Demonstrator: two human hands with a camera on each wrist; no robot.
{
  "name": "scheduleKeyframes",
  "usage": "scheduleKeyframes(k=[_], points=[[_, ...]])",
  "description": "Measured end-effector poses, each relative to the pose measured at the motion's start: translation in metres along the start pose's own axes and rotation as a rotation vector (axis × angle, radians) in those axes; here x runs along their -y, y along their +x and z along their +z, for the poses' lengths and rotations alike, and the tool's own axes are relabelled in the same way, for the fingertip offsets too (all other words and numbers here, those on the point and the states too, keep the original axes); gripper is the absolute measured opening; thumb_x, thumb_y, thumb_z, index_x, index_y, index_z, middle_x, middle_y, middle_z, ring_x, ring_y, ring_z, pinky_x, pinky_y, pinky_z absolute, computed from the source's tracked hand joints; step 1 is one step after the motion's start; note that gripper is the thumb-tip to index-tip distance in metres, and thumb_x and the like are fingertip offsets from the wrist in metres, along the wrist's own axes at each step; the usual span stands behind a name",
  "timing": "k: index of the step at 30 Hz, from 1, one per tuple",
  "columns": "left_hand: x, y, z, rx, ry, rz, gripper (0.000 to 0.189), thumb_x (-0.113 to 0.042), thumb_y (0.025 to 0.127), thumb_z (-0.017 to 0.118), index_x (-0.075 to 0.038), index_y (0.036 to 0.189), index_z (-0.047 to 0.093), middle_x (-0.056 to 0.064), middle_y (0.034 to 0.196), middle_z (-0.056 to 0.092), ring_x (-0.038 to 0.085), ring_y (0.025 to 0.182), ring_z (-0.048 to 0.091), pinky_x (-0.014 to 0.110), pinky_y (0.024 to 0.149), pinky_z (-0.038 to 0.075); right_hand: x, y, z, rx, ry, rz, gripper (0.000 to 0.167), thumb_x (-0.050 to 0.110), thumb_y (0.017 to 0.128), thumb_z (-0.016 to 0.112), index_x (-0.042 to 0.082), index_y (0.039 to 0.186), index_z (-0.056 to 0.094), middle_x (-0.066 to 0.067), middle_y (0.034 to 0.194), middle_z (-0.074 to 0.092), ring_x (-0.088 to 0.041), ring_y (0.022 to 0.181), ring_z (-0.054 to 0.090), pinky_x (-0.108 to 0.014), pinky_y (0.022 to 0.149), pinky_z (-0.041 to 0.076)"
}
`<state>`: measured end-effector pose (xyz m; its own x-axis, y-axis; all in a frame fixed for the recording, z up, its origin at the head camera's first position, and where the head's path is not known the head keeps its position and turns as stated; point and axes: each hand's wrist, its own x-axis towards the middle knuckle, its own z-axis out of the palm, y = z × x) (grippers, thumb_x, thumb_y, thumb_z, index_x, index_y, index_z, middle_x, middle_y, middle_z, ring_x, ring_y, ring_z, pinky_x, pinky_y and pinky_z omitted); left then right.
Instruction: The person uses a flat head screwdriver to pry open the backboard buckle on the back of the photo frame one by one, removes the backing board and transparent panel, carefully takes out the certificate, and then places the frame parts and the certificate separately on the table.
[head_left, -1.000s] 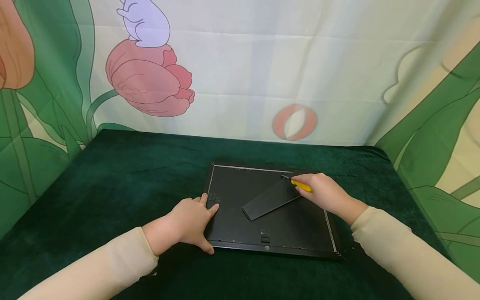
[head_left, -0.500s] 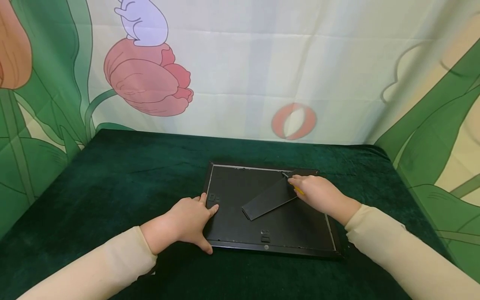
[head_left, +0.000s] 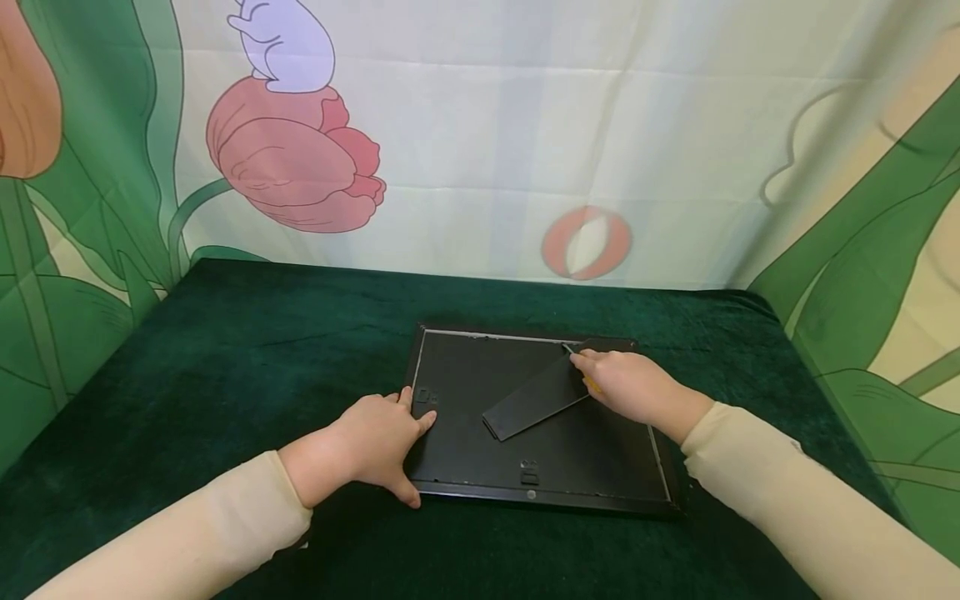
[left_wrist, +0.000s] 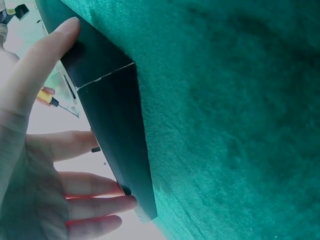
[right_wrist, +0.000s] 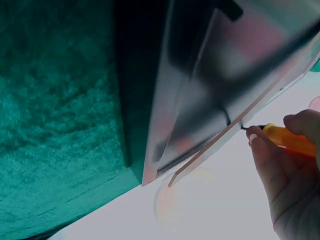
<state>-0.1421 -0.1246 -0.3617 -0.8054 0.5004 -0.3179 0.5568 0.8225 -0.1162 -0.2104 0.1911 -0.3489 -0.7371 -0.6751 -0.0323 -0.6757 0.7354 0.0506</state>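
Note:
A black picture frame (head_left: 465, 367) lies face down, its back panel and folded stand leg (head_left: 532, 404) showing. My left hand (head_left: 378, 446) rests spread at its near left corner, thumb at the front edge and straight fingers along the left side. In the left wrist view, that hand (left_wrist: 55, 170) touches the frame's dark side (left_wrist: 115, 125). My right hand (head_left: 637, 387) grips a screwdriver by its yellow handle (head_left: 592, 384), mostly covered by the fingers. The thin shaft (head_left: 567, 349) points at the panel's far edge, near the stand's top. In the right wrist view the handle (right_wrist: 290, 140) shows more.
Dark green velvet cloth (head_left: 285, 350) covers the table around the frame. Behind it hangs a printed curtain (head_left: 480, 167) with flowers and a rabbit. Small metal hangers (head_left: 529, 475) sit on the frame's back. A small dark object with a pale spot (head_left: 302, 546) shows beside the left sleeve.
My right hand has shifted slightly left and now covers more of the yellow handle; the screwdriver stands at a steeper angle. The left hand and frame stay nearly where they were.

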Motion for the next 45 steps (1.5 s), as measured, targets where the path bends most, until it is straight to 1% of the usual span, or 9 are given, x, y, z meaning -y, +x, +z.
scheduleKeyframes(k=[4, 7, 9, 11, 13, 18, 25, 31, 45], points=[[0.001, -0.001, 0.0, 0.002, 0.011, 0.001, 0.102, -0.074, 0.057, 0.07, -0.015, 0.137, 0.049, 0.027, 0.134, 0.045, 0.038, 0.115, 0.051, 0.046, 0.09, 0.046, -0.005, 0.005, -0.005, 0.037, 0.072, 0.018, 0.04, 0.007, 0.089, 0.06, -0.006, 0.126, 0.053, -0.023, 0.118, 0.059, -0.02, 0.069, 0.065, -0.027, 0.056, 0.05], [0.002, -0.001, 0.0, -0.002, 0.009, 0.009, 0.101, -0.073, 0.057, 0.07, -0.015, 0.137, 0.05, 0.027, 0.133, 0.046, 0.037, 0.115, 0.052, 0.045, 0.089, 0.046, -0.011, 0.009, -0.009, 0.087, 0.16, 0.053, 0.04, 0.007, 0.091, 0.058, -0.005, 0.129, 0.051, -0.014, 0.092, 0.066, -0.011, 0.047, 0.049, -0.023, 0.049, 0.042], [0.002, -0.001, 0.0, -0.002, 0.009, 0.016, 0.1, -0.073, 0.057, 0.07, -0.015, 0.136, 0.05, 0.027, 0.133, 0.046, 0.037, 0.114, 0.053, 0.045, 0.089, 0.047, -0.016, 0.012, -0.013, 0.12, 0.229, 0.074, 0.04, 0.007, 0.092, 0.056, -0.005, 0.13, 0.05, -0.011, 0.086, 0.065, -0.009, 0.041, 0.038, -0.023, 0.046, 0.037], [0.002, -0.001, -0.001, 0.0, 0.01, 0.022, 0.1, -0.073, 0.058, 0.07, -0.015, 0.137, 0.05, 0.027, 0.133, 0.046, 0.037, 0.114, 0.053, 0.045, 0.089, 0.047, -0.021, 0.014, -0.017, 0.153, 0.292, 0.093, 0.04, 0.008, 0.093, 0.055, -0.005, 0.131, 0.05, -0.012, 0.089, 0.065, -0.009, 0.039, 0.033, -0.023, 0.044, 0.035], [0.002, -0.001, -0.002, 0.004, 0.013, 0.023, 0.1, -0.073, 0.058, 0.069, -0.016, 0.137, 0.049, 0.027, 0.133, 0.046, 0.037, 0.114, 0.052, 0.045, 0.089, 0.047, -0.026, 0.016, -0.022, 0.174, 0.354, 0.106, 0.04, 0.009, 0.094, 0.053, -0.005, 0.131, 0.049, -0.02, 0.108, 0.063, -0.01, 0.039, 0.032, -0.024, 0.044, 0.036], [0.003, -0.001, -0.001, 0.007, 0.018, 0.028, 0.099, -0.074, 0.059, 0.069, -0.016, 0.138, 0.048, 0.027, 0.133, 0.046, 0.037, 0.114, 0.052, 0.045, 0.089, 0.046, -0.039, 0.016, -0.028, 0.185, 0.448, 0.141, 0.04, 0.01, 0.095, 0.05, -0.004, 0.132, 0.048, -0.025, 0.126, 0.053, -0.013, 0.043, 0.037, -0.026, 0.047, 0.038], [0.003, -0.001, -0.002, 0.016, 0.017, 0.029, 0.098, -0.073, 0.059, 0.069, -0.018, 0.138, 0.049, 0.026, 0.134, 0.045, 0.037, 0.115, 0.052, 0.045, 0.089, 0.046, -0.05, 0.016, -0.029, 0.192, 0.491, 0.166, 0.04, 0.015, 0.096, 0.049, -0.002, 0.133, 0.049, -0.023, 0.126, 0.054, -0.02, 0.079, 0.056, -0.03, 0.062, 0.046], [0.004, -0.002, -0.002, 0.017, 0.017, 0.034, 0.097, -0.073, 0.06, 0.069, -0.018, 0.137, 0.049, 0.026, 0.134, 0.046, 0.037, 0.115, 0.052, 0.045, 0.089, 0.046, -0.06, 0.014, -0.028, 0.199, 0.649, 0.208, 0.042, 0.016, 0.097, 0.05, -0.006, 0.132, 0.047, -0.023, 0.118, 0.058, -0.031, 0.1, 0.061, -0.036, 0.078, 0.053], [0.005, -0.003, -0.003, 0.01, 0.017, 0.042, 0.096, -0.072, 0.06, 0.069, -0.019, 0.137, 0.049, 0.026, 0.134, 0.045, 0.036, 0.116, 0.052, 0.043, 0.089, 0.046, -0.072, 0.014, -0.022, 0.175, 0.978, 0.323, 0.041, 0.019, 0.098, 0.049, -0.01, 0.126, 0.049, -0.025, 0.119, 0.058, -0.032, 0.109, 0.058, -0.041, 0.085, 0.049]])
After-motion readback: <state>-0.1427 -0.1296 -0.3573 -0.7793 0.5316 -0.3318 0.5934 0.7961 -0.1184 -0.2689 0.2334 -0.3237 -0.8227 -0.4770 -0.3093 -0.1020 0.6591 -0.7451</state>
